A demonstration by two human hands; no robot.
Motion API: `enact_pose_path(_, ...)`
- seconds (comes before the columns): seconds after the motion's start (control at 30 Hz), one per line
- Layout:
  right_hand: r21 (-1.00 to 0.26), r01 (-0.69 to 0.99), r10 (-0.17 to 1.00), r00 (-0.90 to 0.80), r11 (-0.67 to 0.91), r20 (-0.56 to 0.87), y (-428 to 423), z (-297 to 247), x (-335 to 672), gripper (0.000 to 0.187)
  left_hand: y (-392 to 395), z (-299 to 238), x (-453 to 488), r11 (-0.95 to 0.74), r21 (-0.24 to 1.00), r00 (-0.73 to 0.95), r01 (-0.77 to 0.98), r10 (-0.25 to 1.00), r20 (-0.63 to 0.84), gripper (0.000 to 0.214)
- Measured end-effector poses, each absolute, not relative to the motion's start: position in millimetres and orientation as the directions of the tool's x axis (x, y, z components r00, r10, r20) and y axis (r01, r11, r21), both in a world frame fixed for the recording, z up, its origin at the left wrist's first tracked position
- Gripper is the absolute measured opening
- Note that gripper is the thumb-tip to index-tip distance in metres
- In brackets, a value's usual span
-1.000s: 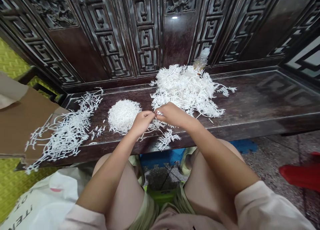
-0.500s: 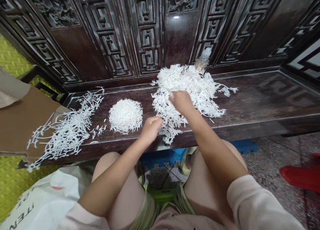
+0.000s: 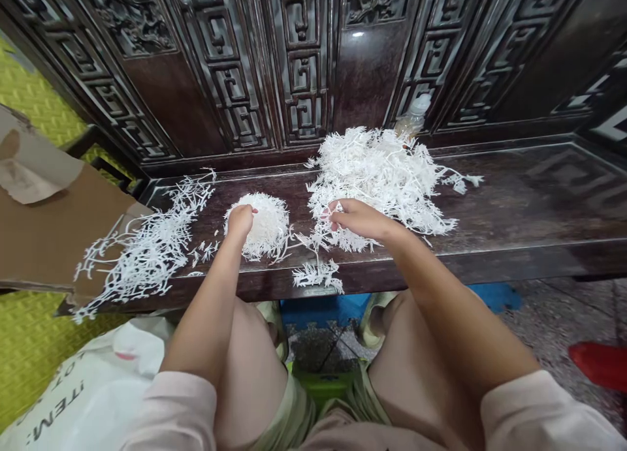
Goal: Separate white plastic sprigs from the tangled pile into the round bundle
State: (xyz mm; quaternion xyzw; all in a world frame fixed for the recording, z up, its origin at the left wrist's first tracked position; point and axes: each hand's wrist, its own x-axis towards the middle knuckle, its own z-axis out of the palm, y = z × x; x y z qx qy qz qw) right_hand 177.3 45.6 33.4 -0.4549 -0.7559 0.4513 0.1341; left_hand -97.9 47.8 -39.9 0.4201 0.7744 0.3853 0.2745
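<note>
White, feathery, branching sprigs (image 3: 386, 170) are heaped right of centre on the dark wooden bench (image 3: 514, 203), tips poking every which way; one at the right side is stretched left to right, tips pointing right. The right hand (image 3: 337, 216) is loosely curled at the heap's near-left edge; whether the white between its fingers is held can't be told. The left hand (image 3: 241, 220) is bunched over the small round white pile (image 3: 269, 226), its grip mostly hidden.
</note>
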Motion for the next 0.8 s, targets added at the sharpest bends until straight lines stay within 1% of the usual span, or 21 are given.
enact_pose_path(0.13,-0.832,0.537,0.803,-0.552,0.138,-0.223,47.8,32.2,177.3,0.022,50.5,-47.8,-99.8,0.397,0.810,-0.562,0.431,0.821,-0.104,0.019)
enact_pose_path(0.27,-0.860,0.497,0.777,-0.585,0.114,-0.235,44.2,32.2,173.9,0.015,49.5,-41.7,-96.6,0.408,0.778,-0.584,0.478,0.809,-0.066,0.018)
enact_pose_path(0.33,-0.872,0.477,0.766,-0.600,0.110,-0.231,43.1,31.6,172.8,0.010,47.1,-36.5,-92.8,0.423,0.701,-0.594,0.574,0.804,0.002,0.019)
enact_pose_path(0.4,-0.881,0.462,0.756,-0.613,0.106,-0.230,43.2,30.3,172.6,0.007,44.5,-31.0,-87.2,0.421,0.587,-0.591,0.692,0.797,0.126,0.022)
enact_pose_path(0.43,-0.883,0.457,0.753,-0.616,0.104,-0.230,43.6,29.3,172.5,0.006,43.6,-28.3,-83.6,0.403,0.539,-0.573,0.740,0.797,0.191,0.023)
enact_pose_path(0.47,-0.886,0.453,0.754,-0.615,0.098,-0.231,44.1,28.1,172.4,0.006,42.8,-25.5,-79.3,0.367,0.517,-0.541,0.773,0.807,0.237,0.023)
enact_pose_path(0.5,-0.889,0.449,0.757,-0.610,0.089,-0.232,44.8,26.7,172.1,0.005,42.2,-22.7,-74.2,0.312,0.523,-0.495,0.793,0.830,0.257,0.022)
enact_pose_path(0.57,-0.902,0.427,0.766,-0.601,0.067,-0.228,46.3,23.8,171.1,0.004,40.4,-16.6,-61.4,0.166,0.620,-0.371,0.767,0.903,0.216,0.020)
enact_pose_path(0.63,-0.915,0.400,0.771,-0.599,0.056,-0.215,47.6,21.3,169.7,0.004,36.5,-9.4,-45.7,0.029,0.763,-0.202,0.645,0.970,0.135,0.022)
enact_pose_path(0.7,-0.920,0.387,0.771,-0.604,0.065,-0.200,48.3,19.7,168.4,0.005,29.7,-1.4,-29.3,-0.055,0.857,-0.019,0.512,0.997,0.075,0.026)
enact_pose_path(0.73,-0.920,0.385,0.769,-0.609,0.073,-0.194,48.4,19.4,167.8,0.005,25.6,2.7,-21.7,-0.087,0.876,0.064,0.475,0.996,0.064,0.028)
enact_pose_path(0.8,-0.918,0.386,0.763,-0.619,0.088,-0.187,48.1,19.1,167.0,0.007,17.2,9.5,-9.4,-0.150,0.868,0.194,0.473,0.979,0.063,0.030)
